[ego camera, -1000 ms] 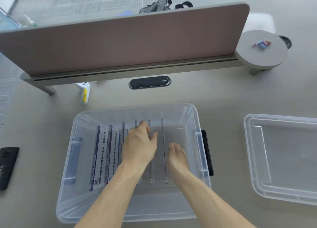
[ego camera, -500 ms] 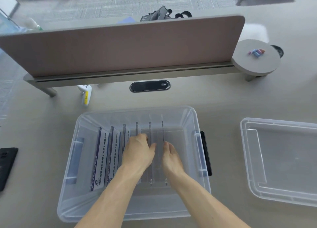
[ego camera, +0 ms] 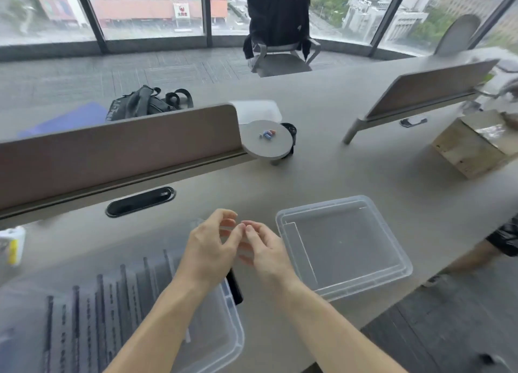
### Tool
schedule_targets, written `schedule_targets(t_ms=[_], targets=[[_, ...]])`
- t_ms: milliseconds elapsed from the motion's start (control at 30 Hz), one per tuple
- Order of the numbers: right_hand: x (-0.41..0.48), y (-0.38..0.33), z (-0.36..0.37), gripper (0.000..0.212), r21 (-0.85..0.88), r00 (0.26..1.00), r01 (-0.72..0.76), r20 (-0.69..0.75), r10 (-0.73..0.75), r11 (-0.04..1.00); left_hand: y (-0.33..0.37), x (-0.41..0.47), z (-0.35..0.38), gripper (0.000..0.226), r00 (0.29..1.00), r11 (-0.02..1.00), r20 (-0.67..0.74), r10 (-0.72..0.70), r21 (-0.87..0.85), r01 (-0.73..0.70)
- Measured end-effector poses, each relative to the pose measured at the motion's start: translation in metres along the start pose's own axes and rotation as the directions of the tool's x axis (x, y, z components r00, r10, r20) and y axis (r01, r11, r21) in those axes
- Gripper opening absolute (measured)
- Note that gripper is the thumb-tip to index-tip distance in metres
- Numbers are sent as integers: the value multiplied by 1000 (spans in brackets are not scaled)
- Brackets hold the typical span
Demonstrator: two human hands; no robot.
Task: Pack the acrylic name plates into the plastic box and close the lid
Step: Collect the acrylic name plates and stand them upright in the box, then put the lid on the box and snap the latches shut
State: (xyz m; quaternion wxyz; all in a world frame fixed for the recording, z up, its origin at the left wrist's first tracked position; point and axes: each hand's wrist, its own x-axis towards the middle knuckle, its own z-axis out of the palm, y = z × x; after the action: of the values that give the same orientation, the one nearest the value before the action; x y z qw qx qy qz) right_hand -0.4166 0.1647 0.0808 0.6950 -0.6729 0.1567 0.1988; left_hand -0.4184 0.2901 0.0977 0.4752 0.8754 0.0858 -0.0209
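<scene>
Hovering above the counter (ego camera: 364, 159), the left hand (ego camera: 207, 249) and right hand (ego camera: 265, 249) meet fingertip to fingertip, fingers loosely curled, each grip empty. The plastic box (ego camera: 224, 330) sits lower left, cut off by the frame edge and motion-blurred; the acrylic name plates (ego camera: 98, 302) stand on edge inside, their print unreadable. The lid (ego camera: 342, 243) lies separately on the right. A dark object beside the box is mostly hidden behind the left wrist.

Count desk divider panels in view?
2. One divider panel stands behind the plastic box, at left. The second divider panel stands far right, above the wooden crate. Others may lie outside the frame.
</scene>
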Motion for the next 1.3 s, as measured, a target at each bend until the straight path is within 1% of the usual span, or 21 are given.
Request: schedule_targets(t_ms=[100, 200, 333, 433, 533, 600, 667, 800, 933, 1000, 1067, 1133, 1167, 1233, 1300], targets=[[0, -10, -63, 25, -13, 993, 19, -113, -20, 1000, 23, 3, 36, 31, 995, 1000, 104, -9, -13, 11], [7, -21, -123, 25, -18, 975, 24, -221, -27, 1000, 41, 8, 67, 34, 986, 997, 154, -62, -30, 68], [26, -28, -199, 23, -58, 957, 16, -287, -32, 998, 61, 24, 115, 32, 981, 989, 147, -126, -56, 135], [41, -26, -259, 23, -99, 945, -18, -326, -16, 995, 63, 38, 153, 32, 965, 970, 122, -232, -39, 238], [58, -20, -321, 16, -159, 929, -85, -369, 21, 984, 52, 52, 186, 36, 917, 920, 100, -385, -32, 390], [71, -13, -358, 15, -189, 913, -141, -403, 54, 972, 41, 61, 206, 48, 867, 868, 96, -489, -39, 494], [84, -5, -385, 20, -208, 904, -181, -420, 79, 961, 31, 68, 225, 55, 813, 810, 95, -575, -70, 582], [118, 16, -413, 25, -234, 899, -232, -423, 116, 944, 19, 82, 256, 56, 742, 731, 86, -665, -130, 670], [149, 35, -427, 20, -279, 903, -266, -408, 137, 923, 4, 94, 276, 66, 698, 685, 70, -713, -146, 714], [160, 42, -432, 29, -333, 902, -280, -412, 128, 900, -4, 96, 283, 72, 686, 671, 74, -724, -155, 725], [170, 47, -437, 41, -410, 891, -292, -445, 91, 864, -14, 98, 291, 74, 663, 649, 81, -744, -146, 746], [176, 56, -439, 50, -494, 878, -326, -475, 63, 806, -23, 98, 297, 66, 655, 645, 61, -753, -130, 753], [178, 61, -438, 54, -520, 872, -352, -484, 71, 778, -24, 98, 299, 62, 664, 655, 52, -746, -118, 746], [179, 73, -436, 63, -532, 861, -403, -497, 111, 745, -28, 101, 305, 66, 673, 668, 37, -739, -89, 739], [179, 82, -435, 69, -580, 848, -439, -520, 103, 686, -28, 103, 309, 67, 685, 680, 28, -728, -102, 726]])
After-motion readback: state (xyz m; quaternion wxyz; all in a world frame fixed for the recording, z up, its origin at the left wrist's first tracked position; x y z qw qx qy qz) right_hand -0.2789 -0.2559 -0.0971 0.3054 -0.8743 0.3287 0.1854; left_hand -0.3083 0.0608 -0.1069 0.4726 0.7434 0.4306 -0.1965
